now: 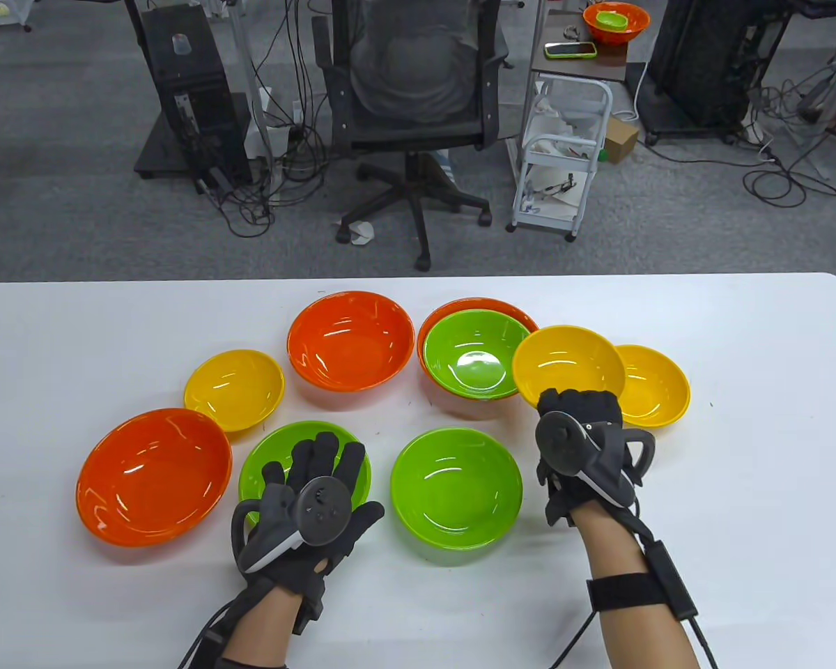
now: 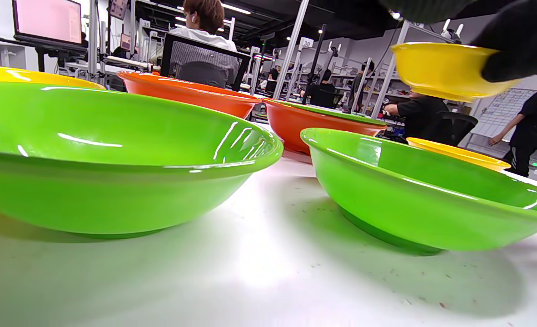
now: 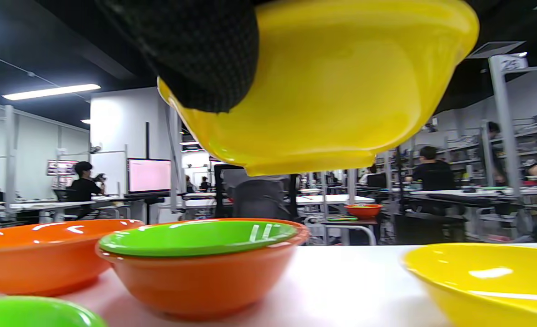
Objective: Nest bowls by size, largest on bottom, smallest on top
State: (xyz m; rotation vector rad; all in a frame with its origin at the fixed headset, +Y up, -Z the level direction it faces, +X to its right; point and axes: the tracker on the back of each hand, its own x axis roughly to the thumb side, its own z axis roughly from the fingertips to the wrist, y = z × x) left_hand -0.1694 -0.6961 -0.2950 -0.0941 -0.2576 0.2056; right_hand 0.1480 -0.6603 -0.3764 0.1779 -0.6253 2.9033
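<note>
My right hand [image 1: 578, 408] grips a small yellow bowl [image 1: 568, 362] by its near rim and holds it in the air, between the orange-and-green stack and another yellow bowl [image 1: 658, 385]. The held bowl shows from below in the right wrist view [image 3: 332, 86]. A green bowl [image 1: 470, 352] sits nested inside an orange bowl [image 1: 442, 320]. My left hand [image 1: 320, 481] hovers spread open over a green bowl [image 1: 268, 456]. Another green bowl [image 1: 456, 486] lies at front centre. Orange bowls lie at the front left [image 1: 153, 475] and at the back [image 1: 350, 339]. A third yellow bowl [image 1: 234, 389] lies at the left.
The white table [image 1: 738, 488] has bare room at the right and along the front edge. Behind the far edge stand an office chair [image 1: 414, 104], a white cart [image 1: 564, 160] and cables on the floor.
</note>
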